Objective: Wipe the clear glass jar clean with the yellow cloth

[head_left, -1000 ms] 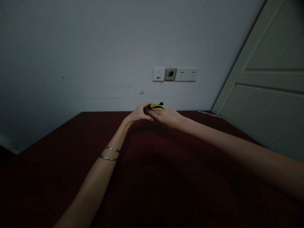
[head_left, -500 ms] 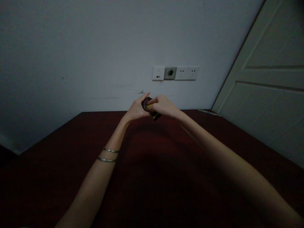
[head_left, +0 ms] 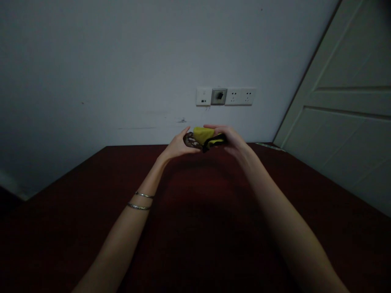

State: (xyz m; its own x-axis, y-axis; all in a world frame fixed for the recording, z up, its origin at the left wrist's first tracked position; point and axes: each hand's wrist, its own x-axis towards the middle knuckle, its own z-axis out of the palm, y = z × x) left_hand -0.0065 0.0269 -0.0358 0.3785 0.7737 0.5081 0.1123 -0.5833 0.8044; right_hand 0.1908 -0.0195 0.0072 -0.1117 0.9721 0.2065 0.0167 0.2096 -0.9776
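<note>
1. Left of centre: the left hand (head_left: 177, 146) has its grip curled partway, thumb low, fingers up, around the thing to its right. Two silvery bangles (head_left: 140, 201) sit on that forearm.
2. Just above mid-frame: a dark rounded object (head_left: 189, 140) sits in that curl, apparently held up off the dark red surface (head_left: 195, 199). Too dim to name it, tbh. Looks glossy, so I'd guess hard, light enough for one hand, maybe slippery. Can't tell if it's fragile. I'd hold it by the outer edge, like the left is doing.
3. Right beside it, dead centre: a yellow cloth (head_left: 204, 134) with black edging, bunched and overlapping the object's right side. Should be soft, floppy and super light; a loose pinch on a gathered bit would do.
4. Right of centre: the right hand (head_left: 233, 140) has its grip closed around the cloth's right end, though some fingers are hidden.
</note>
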